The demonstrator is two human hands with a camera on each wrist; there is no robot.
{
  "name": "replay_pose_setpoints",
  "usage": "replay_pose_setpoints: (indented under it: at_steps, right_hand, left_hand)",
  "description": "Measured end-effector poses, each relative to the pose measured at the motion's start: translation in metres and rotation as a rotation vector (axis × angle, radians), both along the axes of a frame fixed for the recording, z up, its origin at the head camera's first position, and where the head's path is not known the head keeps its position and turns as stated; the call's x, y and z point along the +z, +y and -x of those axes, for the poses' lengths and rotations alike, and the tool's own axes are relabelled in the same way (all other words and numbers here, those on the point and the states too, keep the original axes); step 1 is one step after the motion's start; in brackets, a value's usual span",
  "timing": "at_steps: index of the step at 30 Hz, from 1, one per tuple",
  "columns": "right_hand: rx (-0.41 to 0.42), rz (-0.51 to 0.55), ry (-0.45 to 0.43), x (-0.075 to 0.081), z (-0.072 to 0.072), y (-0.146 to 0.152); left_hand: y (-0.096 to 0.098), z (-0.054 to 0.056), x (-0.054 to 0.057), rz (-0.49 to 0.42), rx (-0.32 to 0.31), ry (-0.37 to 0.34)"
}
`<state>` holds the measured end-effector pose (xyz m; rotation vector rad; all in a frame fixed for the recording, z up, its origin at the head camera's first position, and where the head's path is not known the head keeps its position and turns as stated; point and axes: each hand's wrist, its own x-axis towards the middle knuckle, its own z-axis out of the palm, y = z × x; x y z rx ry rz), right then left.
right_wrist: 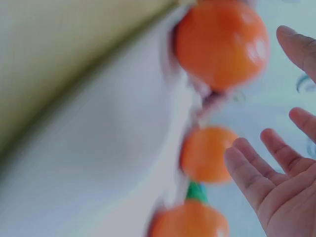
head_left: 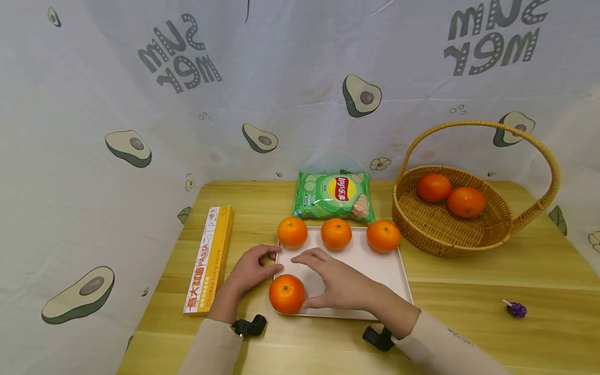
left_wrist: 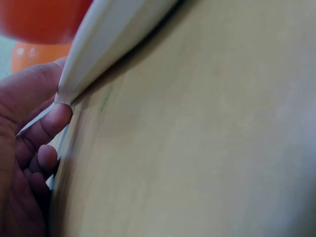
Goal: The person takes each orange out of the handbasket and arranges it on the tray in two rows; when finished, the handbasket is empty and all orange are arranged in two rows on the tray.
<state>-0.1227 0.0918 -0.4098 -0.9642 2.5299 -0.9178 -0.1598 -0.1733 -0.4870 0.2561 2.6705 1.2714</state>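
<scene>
A white tray (head_left: 375, 271) lies on the wooden table. Three oranges line its far side: a left one (head_left: 292, 232), a middle one (head_left: 336, 234) and a right one (head_left: 383, 236). Another orange (head_left: 287, 294) sits at the near left corner. My left hand (head_left: 253, 269) pinches the tray's left rim (left_wrist: 91, 54) between thumb and fingers. Over the tray, my right hand (head_left: 339, 281) is spread beside the near orange, its thumb close to the fruit's right side. In the right wrist view, those fingers (right_wrist: 247, 173) are extended and hold nothing.
A wicker basket (head_left: 450, 247) with two red-orange fruits (head_left: 450, 195) stands at the right. Behind the tray lies a green chip bag (head_left: 333, 195). A yellow pasta box (head_left: 208, 260) is at the left, and a small purple-wrapped item (head_left: 517, 310) lies at the right.
</scene>
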Motion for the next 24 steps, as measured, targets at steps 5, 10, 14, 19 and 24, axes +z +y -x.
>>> replay_pose_setpoints:
  at_steps: [5,10,14,19,24]
  right_hand:
    - [-0.108,-0.027,0.074,0.020,0.010,0.033]
    - [-0.212,-0.065,0.169,0.035,0.025,0.072]
    - [-0.287,-0.115,0.209,0.047,0.038,0.106]
    - [-0.379,-0.177,0.250,0.055,0.058,0.154]
    - [-0.464,-0.263,0.277,0.051,0.080,0.206]
  left_hand:
    - [0.000,-0.001,-0.001,0.000,0.012,-0.010]
    - [-0.001,-0.002,-0.001,-0.006,0.015,-0.016]
    - [-0.001,-0.001,-0.001,-0.006,0.016,-0.019]
    - [0.000,0.000,-0.001,-0.007,0.007,-0.019]
    - [0.001,0.000,0.000,-0.015,0.002,-0.026]
